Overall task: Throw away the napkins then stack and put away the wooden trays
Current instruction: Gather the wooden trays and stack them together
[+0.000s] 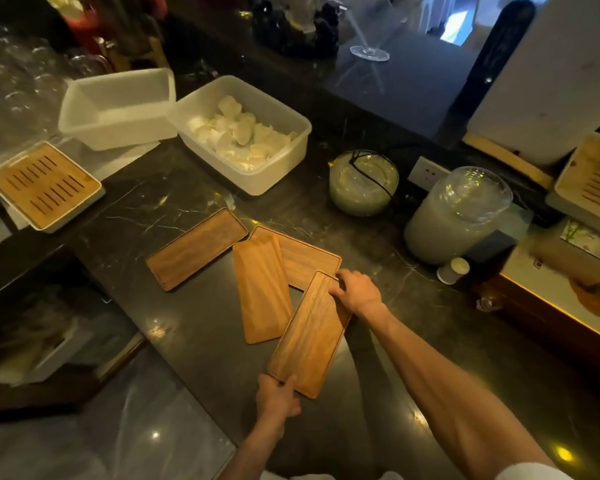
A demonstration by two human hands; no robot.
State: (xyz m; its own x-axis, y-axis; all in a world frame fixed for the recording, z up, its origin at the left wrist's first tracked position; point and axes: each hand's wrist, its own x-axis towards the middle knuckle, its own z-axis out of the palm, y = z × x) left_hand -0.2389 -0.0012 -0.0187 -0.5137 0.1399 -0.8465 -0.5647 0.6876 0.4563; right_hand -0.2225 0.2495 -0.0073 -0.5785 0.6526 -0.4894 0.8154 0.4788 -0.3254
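Hands' grip, left [278,393] and right [355,291], clamped on nearest wooden tray [309,336], fingertips hidden beneath its ends.

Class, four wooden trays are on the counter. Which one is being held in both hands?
The nearest tray: left hand grips its near end, right hand its far end. The others lie untouched.

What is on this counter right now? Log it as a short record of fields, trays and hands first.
trays: four flat wooden ones on the counter
held tray: nearest, both hands on it
left hand: grip on its near end
right hand: grip on its far end
middle tray: lies over far tray
left tray: lies apart
napkins: crumpled in the right bin
left bin: looks empty
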